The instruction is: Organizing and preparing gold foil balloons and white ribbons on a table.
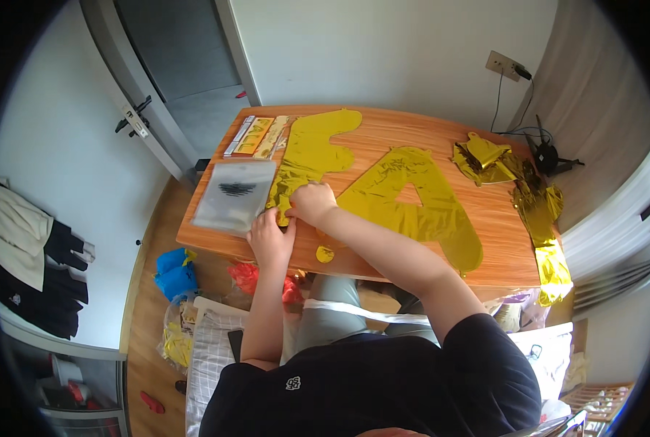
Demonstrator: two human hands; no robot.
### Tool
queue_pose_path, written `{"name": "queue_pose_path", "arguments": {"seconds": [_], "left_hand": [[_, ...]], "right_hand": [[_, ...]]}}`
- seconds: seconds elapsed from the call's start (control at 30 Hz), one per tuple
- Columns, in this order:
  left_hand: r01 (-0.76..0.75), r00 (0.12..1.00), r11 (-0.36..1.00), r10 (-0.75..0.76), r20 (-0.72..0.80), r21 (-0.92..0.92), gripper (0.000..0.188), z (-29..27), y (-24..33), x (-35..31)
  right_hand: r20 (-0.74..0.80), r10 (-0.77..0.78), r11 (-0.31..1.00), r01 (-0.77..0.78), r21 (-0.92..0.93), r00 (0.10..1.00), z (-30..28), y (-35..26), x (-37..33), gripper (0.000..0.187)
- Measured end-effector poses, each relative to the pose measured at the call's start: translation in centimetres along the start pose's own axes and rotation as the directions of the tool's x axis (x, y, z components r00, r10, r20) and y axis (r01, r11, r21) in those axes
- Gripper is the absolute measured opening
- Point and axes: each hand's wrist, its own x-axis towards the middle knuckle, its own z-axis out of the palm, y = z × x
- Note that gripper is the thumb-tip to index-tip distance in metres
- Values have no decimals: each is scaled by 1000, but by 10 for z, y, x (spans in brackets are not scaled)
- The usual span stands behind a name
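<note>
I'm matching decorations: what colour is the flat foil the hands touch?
The flat, notched foil is gold; head view.

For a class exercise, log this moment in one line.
left hand: touching gold foil; right hand: touching same foil; beside foil: clear packet

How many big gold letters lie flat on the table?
2: the left letter, by the right hand, and the right letter beside it. Crumpled foil farther right may hide more.
</note>
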Motion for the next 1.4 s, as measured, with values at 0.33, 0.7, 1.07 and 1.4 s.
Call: {"name": "queue_pose_path", "arguments": {"seconds": [0.33,0.7,1.07,1.4], "left_hand": [[6,1000,999,-7,-22,-46,42,-1,-2,-1],[-40,997,999,41,-61,21,44,-2,-16,-8],[-113,990,993,111,-90,-26,60,-5,15,-8],[-503,780,783,594,197,-367,35,-1,65,-21]], "right_hand": [[-76,114,990,-107,89,991,8,4,16,25],[4,907,-274,583,765,420,-104,183,6,32],[-424,-573,810,563,-162,702,-147,173,-153,12],[-217,698,287,12,958,682,-136,241,-221,24]]}}
